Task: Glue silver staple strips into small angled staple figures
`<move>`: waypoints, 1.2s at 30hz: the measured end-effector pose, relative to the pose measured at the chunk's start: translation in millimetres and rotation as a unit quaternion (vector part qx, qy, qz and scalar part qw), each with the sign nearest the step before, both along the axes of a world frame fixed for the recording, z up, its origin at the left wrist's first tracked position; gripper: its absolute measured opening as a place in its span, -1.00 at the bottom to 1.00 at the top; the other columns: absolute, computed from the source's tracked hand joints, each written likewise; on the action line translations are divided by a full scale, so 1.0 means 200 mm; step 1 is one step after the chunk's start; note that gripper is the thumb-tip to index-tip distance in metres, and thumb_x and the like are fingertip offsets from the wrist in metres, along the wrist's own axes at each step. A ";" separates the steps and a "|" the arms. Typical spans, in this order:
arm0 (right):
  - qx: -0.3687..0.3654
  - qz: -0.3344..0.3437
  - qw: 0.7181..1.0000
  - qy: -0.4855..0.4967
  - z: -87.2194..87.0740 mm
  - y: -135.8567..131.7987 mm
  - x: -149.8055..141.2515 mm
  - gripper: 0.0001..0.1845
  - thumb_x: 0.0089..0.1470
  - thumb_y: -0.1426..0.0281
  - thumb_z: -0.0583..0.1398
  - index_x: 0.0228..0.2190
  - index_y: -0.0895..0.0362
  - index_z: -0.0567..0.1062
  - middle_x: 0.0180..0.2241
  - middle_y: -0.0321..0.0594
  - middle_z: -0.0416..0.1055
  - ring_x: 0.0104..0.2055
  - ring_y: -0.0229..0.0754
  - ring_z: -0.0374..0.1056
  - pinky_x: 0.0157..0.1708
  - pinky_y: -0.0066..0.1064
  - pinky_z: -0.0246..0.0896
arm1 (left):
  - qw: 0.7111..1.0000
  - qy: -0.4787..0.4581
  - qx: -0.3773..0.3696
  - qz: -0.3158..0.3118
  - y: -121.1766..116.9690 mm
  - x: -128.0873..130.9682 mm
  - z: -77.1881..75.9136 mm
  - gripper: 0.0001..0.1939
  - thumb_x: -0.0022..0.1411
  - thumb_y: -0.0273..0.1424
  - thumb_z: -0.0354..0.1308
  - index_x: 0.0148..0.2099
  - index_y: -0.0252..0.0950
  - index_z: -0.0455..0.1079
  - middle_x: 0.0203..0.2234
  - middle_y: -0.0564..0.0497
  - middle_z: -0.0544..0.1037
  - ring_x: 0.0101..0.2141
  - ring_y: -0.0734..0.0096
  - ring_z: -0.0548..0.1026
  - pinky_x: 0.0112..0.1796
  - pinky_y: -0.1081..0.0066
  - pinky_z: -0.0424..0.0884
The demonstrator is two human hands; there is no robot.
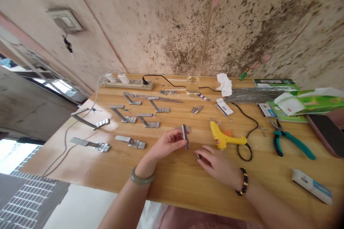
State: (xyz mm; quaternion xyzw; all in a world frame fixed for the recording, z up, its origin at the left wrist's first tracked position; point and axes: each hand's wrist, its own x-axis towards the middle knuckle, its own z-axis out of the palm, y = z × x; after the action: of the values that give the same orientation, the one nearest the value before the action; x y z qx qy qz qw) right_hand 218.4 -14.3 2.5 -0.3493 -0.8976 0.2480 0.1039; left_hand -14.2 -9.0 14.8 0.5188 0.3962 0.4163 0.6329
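Note:
My left hand (170, 143), with a green bangle at its wrist, grips a grey metal strip (184, 134) upright between thumb and fingers. The strip looks like a stick of staples. Just to the right, my right hand (215, 162) is pinched low over the wooden table (172, 182); a small dark piece (199, 156) shows at its fingertips, too small to name. Behind the left hand lies another grey piece, partly hidden. Several jointed grey metal assemblies stand to the left, one an angled one (147, 120), while a flat one (130, 141) lies nearer.
A yellow glue gun (225, 136) lies right of my hands, its black cord looping beside teal-handled pliers (292, 141). Farther back are a glass of liquid (192, 86), a power strip (129, 84) and a bundle of thin wires (255, 94). A small box (311, 186) sits front right.

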 end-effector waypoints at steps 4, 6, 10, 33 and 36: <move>0.013 0.004 1.000 0.002 -0.01 0.00 0.00 -0.69 0.24 0.41 0.03 -0.02 0.05 0.41 -0.10 -0.16 0.41 -0.18 -0.15 0.41 -0.17 -0.28 0.34 | 1.000 -0.008 0.009 0.009 0.00 0.00 0.00 -0.64 0.14 -0.26 0.26 -0.08 -0.37 0.41 -0.40 -0.06 0.55 -0.36 0.38 0.49 -0.27 0.38 0.39; 0.020 0.007 1.000 0.004 -0.01 0.00 0.00 -0.69 0.24 0.41 0.03 -0.02 0.05 0.42 -0.11 -0.15 0.41 -0.19 -0.15 0.41 -0.18 -0.28 0.35 | 1.000 -0.017 0.008 0.014 0.00 0.00 0.00 -0.65 0.14 -0.24 0.25 -0.10 -0.37 0.41 -0.43 -0.06 0.55 -0.38 0.38 0.49 -0.30 0.39 0.40; 0.030 0.010 0.999 0.010 -0.02 -0.01 0.01 -0.68 0.25 0.41 0.02 0.00 0.04 0.41 -0.11 -0.14 0.40 -0.18 -0.15 0.41 -0.16 -0.28 0.35 | 1.000 -0.025 0.006 0.017 0.00 0.01 0.00 -0.65 0.17 -0.20 0.22 -0.13 -0.39 0.41 -0.46 -0.06 0.55 -0.44 0.40 0.49 -0.35 0.39 0.41; 0.033 -0.055 0.991 0.114 0.00 0.00 -0.01 -0.73 0.22 0.38 0.04 -0.05 0.11 0.32 -0.24 -0.16 0.45 -0.38 -0.22 0.39 -0.27 -0.32 0.35 | 1.000 0.011 0.008 0.022 0.00 0.01 0.01 -0.62 0.08 -0.18 0.29 -0.19 -0.41 0.47 -0.37 -0.11 0.57 -0.37 0.38 0.48 -0.29 0.40 0.36; 0.050 -0.054 0.990 0.122 0.00 0.00 -0.01 -0.72 0.23 0.38 0.03 -0.04 0.11 0.33 -0.20 -0.13 0.44 -0.31 -0.18 0.40 -0.22 -0.28 0.35 | 1.000 0.000 0.005 0.022 0.00 0.01 -0.01 -0.63 0.06 -0.19 0.30 -0.20 -0.39 0.45 -0.35 -0.10 0.57 -0.37 0.40 0.48 -0.29 0.41 0.36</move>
State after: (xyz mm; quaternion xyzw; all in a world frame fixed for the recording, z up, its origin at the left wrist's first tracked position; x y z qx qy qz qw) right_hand 217.0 -14.3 3.0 -0.3591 -0.8692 0.2376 0.2431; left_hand -13.1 -9.4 13.7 0.5134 0.4058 0.4322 0.6205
